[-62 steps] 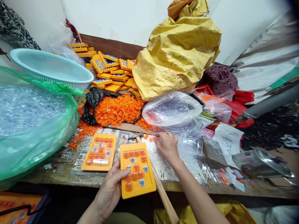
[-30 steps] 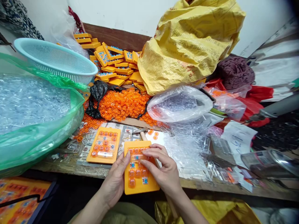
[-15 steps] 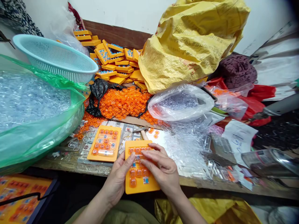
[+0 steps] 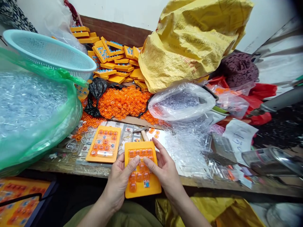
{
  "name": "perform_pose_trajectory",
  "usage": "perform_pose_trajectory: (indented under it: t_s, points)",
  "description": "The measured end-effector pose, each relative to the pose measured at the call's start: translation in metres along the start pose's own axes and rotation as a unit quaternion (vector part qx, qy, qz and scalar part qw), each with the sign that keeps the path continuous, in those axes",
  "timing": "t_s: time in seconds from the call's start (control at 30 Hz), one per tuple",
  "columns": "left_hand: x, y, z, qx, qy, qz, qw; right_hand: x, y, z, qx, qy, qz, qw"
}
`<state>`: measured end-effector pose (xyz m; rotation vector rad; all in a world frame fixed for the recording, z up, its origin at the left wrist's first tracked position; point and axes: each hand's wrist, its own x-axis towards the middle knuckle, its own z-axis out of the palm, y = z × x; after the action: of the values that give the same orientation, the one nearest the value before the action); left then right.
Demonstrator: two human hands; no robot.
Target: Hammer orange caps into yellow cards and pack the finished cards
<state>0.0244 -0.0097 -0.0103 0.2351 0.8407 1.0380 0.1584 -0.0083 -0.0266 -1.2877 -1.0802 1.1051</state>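
Both hands hold a yellow-orange panel point(image 4: 151, 187) set with clear orange caps, low in the middle of the view. My left hand point(image 4: 118, 183) grips its left edge, thumb on the caps. On the right edge my right hand point(image 4: 167, 170) has its thumb pressed on the face and its fingers behind. Near the panel's lower right, a small square with a blue dot point(image 4: 146, 183) has no orange cap over it. A second such panel point(image 4: 104, 144) lies on the bench just left of the held one.
A hammer point(image 4: 144, 135) lies behind the held panel. Further back are heaped orange caps point(image 4: 125, 101), stacked yellow panels point(image 4: 118, 63) and a yellow sack point(image 4: 189, 47). Clear parts point(image 4: 187, 148) lie right; a green bag point(image 4: 30, 107) and blue basket point(image 4: 59, 56) stand left.
My right thumb has come down onto the panel's face, and my right fingers have moved from above the caps to behind the right edge. The view has shifted slightly.
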Motion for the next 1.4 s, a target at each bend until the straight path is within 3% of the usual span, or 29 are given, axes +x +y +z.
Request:
perform_pose_trajectory:
  t_s: [0.1,0.27,0.37,0.43,0.5,0.6,0.73,0.83,0.97,1.1,1.27,1.4]
  points:
    - [0.001,-0.003,0.001,0.031,0.011,0.023,0.999,0.001,-0.002,0.001,0.076,-0.046,0.078,0.993]
    - [0.003,-0.006,0.003,0.061,0.034,0.041,0.997,-0.006,0.003,0.004,0.033,-0.001,0.039,0.999]
    - [0.005,-0.003,0.003,0.056,0.025,0.033,0.998,0.002,0.003,-0.006,-0.124,-0.026,-0.027,0.992]
    - [0.006,0.0,0.004,0.051,0.012,0.017,0.998,0.019,-0.001,-0.02,-0.294,-0.024,-0.08,0.952]
    - [0.008,0.002,0.004,0.045,0.007,-0.004,0.999,0.045,-0.006,-0.035,-0.399,0.02,-0.103,0.911]
    - [0.01,0.005,0.004,0.033,0.013,-0.02,0.999,0.084,-0.01,-0.051,-0.481,0.08,-0.108,0.867]
    - [0.011,0.008,0.001,0.015,-0.002,-0.035,0.999,0.112,-0.006,-0.051,-0.532,0.08,-0.112,0.835]
    - [0.01,0.011,-0.005,0.006,-0.034,-0.045,0.998,0.116,-0.003,-0.052,-0.517,0.078,-0.126,0.843]
    - [0.01,0.014,-0.014,0.025,-0.096,-0.044,0.994,0.115,-0.005,-0.068,-0.438,0.107,-0.151,0.88]
    - [0.01,0.014,-0.02,0.024,-0.135,-0.034,0.99,0.087,-0.011,-0.067,-0.319,0.159,-0.144,0.923]
    - [0.011,0.013,-0.022,0.009,-0.173,-0.023,0.985,0.017,-0.018,-0.035,-0.222,0.073,-0.124,0.964]
    - [0.012,0.014,-0.024,0.021,-0.188,-0.023,0.982,-0.012,-0.015,-0.021,-0.157,-0.004,-0.233,0.96]
